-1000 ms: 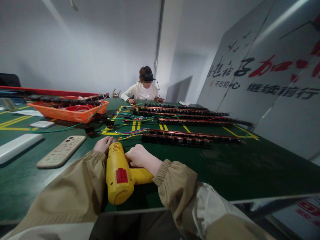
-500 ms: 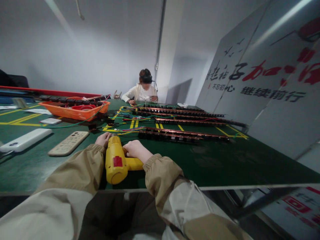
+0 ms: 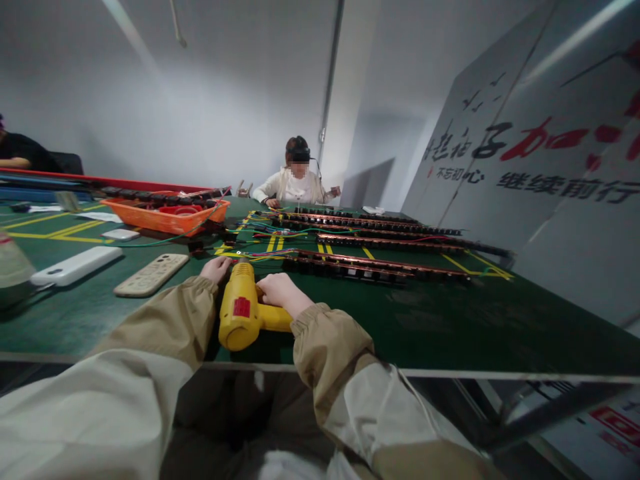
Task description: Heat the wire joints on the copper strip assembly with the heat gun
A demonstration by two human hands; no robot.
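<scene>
My right hand (image 3: 281, 292) is wrapped round the handle of a yellow heat gun (image 3: 239, 312), whose nozzle points away from me over the table. Just left of the nozzle, my left hand (image 3: 217, 269) is closed, its fingertips by the ends of coloured wires (image 3: 270, 255). What it pinches is too small to make out. Those wires run right to the nearest long black strip with copper-coloured rods (image 3: 350, 267), which lies across the green table.
More such strips (image 3: 390, 241) lie farther back. An orange basket (image 3: 165, 219) stands at the left, with a phone (image 3: 153, 275), a white power bank (image 3: 77, 265) and a bottle (image 3: 15, 273) nearer. A co-worker (image 3: 297, 177) sits across the table (image 3: 475, 327); another person (image 3: 25, 152) is far left.
The view has shifted left, bringing the bottle and the person at far left into sight. Both hands stay at the heat gun and wires. The co-worker's hand across the table has risen outward.
</scene>
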